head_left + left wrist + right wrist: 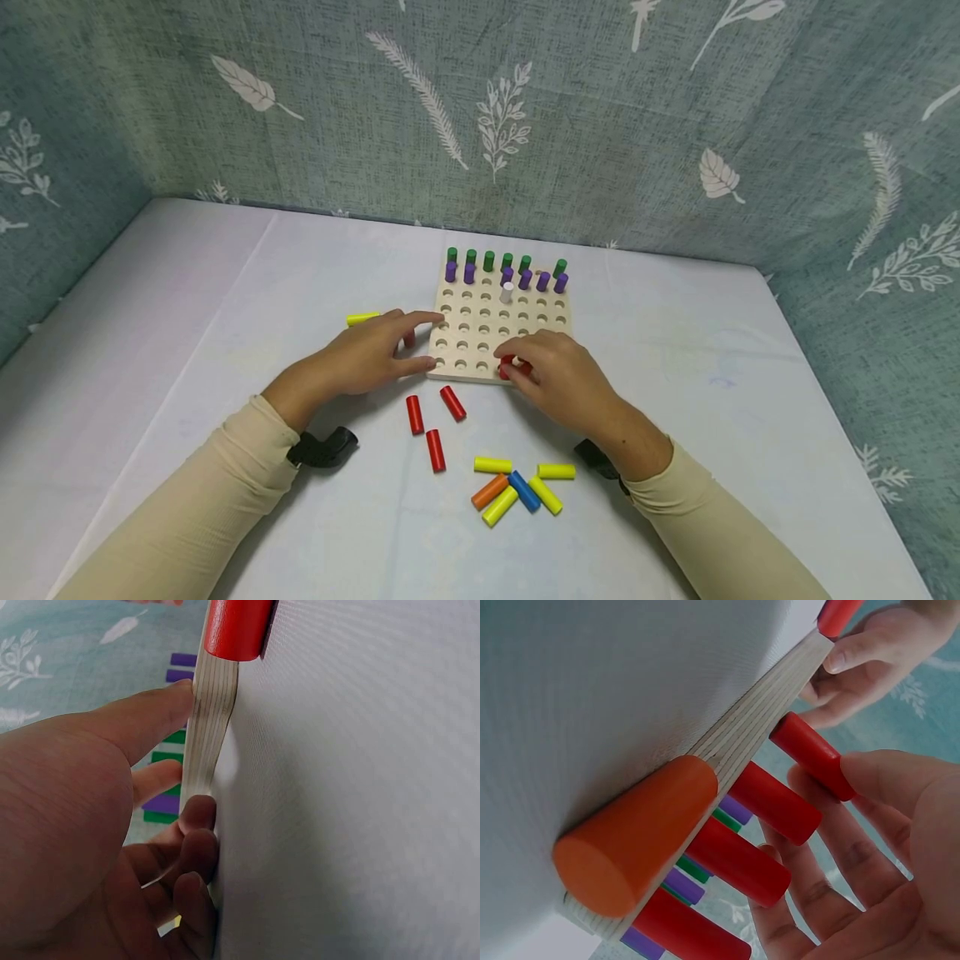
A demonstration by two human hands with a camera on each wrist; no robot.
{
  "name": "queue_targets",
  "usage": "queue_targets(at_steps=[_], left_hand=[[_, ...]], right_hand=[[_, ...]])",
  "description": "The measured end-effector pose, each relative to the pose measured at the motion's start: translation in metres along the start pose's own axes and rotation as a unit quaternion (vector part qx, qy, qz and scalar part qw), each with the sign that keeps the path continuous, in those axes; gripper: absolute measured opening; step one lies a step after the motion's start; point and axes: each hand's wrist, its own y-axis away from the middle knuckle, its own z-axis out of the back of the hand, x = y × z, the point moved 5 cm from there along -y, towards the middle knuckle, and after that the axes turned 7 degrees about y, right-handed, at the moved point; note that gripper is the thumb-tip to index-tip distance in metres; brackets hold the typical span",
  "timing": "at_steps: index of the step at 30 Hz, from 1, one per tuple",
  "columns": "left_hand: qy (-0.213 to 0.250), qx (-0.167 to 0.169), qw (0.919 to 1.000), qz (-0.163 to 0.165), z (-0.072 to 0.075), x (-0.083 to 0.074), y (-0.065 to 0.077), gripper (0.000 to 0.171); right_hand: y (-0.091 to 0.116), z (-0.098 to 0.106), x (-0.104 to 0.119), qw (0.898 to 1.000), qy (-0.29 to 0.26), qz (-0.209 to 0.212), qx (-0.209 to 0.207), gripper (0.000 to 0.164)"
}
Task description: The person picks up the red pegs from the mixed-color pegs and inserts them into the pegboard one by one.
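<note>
A wooden pegboard (pixel 465 376) lies on the table, with green pegs (pixel 489 262) standing along its far row. Purple pegs (pixel 525 280) stand in the row before them, and a white peg (pixel 507 292) is one row nearer. My right hand (pixel 564 377) pinches a red peg (pixel 814 756) between thumb and fingers, at the board's near row. Several other red pegs (pixel 739 862) stand upright along that row, mostly hidden by the hand in the head view. At the board's left side, my left hand (pixel 375 350) touches the edge with thumb and index finger extended.
Loose red pegs (pixel 436 451) lie in front of the board. Nearer the person are yellow pegs (pixel 492 464), an orange peg (pixel 490 492) and a blue peg (pixel 524 492). Another yellow peg (pixel 363 318) lies beyond the left hand. A patterned curtain (pixel 337 108) hangs behind the table.
</note>
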Motion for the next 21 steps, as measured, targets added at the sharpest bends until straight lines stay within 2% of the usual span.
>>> queue_targets(at_steps=[9, 21], left_hand=[[0.0, 0.006, 1.0, 0.007, -0.0005, 0.0, -0.0007, 0.072], [0.006, 0.005, 1.0, -0.005, 0.0002, -0.0013, -0.0004, 0.071]], right_hand=[[-0.0001, -0.0009, -0.0011, 1.0, -0.01, 0.001, 0.002, 0.019], [0.0, -0.0007, -0.0014, 1.0, 0.0, -0.001, 0.0, 0.021]])
